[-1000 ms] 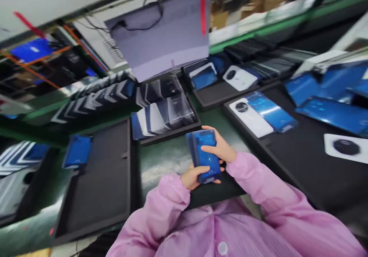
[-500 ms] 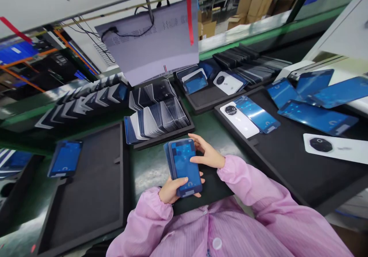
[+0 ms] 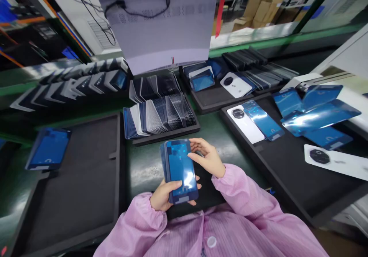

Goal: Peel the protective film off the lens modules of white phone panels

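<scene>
A stack of phone back covers, blue film side up, is held upright-slanted in front of my chest. My left hand is closed around its lower part, thumb lying on the top cover and fingertips showing past the right edge. At the upper right corner, my right hand has its thumb and bent fingers at the edge of the stack. Whether it pinches only the top cover is not clear. Cover edges fan out slightly along the left side.
A tray at left bears blue covers. Behind my hands, a tray holds rows of covers. The right tray has white covers and a loose blue pile. A monitor stands behind.
The camera view has shifted and tilted. In the right tray's loose pile, a blue cover has slid down and leftward onto the others. My right fingers have bent more at the stack's corner.
</scene>
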Available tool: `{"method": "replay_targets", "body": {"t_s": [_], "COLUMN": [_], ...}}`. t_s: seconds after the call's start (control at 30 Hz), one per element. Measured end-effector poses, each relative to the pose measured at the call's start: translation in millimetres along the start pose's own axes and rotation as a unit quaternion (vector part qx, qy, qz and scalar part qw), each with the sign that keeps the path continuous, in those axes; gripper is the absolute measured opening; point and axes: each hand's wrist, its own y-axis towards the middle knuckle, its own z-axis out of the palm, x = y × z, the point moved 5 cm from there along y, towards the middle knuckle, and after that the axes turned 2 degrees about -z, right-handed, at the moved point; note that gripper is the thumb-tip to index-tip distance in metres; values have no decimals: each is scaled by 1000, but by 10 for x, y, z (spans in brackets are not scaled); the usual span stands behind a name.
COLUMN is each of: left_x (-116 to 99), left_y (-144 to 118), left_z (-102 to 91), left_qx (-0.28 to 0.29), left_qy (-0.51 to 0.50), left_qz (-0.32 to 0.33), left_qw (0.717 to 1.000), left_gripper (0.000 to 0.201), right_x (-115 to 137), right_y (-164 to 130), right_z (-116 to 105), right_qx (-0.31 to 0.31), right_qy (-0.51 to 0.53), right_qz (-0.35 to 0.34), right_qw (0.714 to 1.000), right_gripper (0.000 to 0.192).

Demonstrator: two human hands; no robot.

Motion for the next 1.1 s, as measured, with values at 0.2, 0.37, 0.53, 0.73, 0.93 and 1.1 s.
{"method": "replay_targets", "body": {"t_s": [0.2,0.37,0.53,0.73,0.93,1.1], "left_x": [11,4,10,-11,-9,-11], "left_y": [-3,4,20,27,32,53], "left_z": [11,14,-30,-28,-22,-16], "left_qx": [-27,-42,-41,-47,-47,-58], "left_qy": [-18,14,11,22,38,141], "left_qz": [-33,-35,-45,-26,-9,-11], "left_qw": [999,998,998,998,998,988], "left_gripper": [59,63,63,63,63,55], "right_x": [-100,-98,-144,-253,-262,-245], "right_y": [-22,-13,-12,-28,-82,-118], "right_z": [-9,-8,8,42,165,186], "right_qx": [5,15,44,92,174,178], "right_qy": [-14,-18,-25,15,77,102], "right_qz": [28,37,66,137,185,172], "right_qw": [999,999,997,986,964,963], "right_gripper": [43,46,53,75,44,50]}}
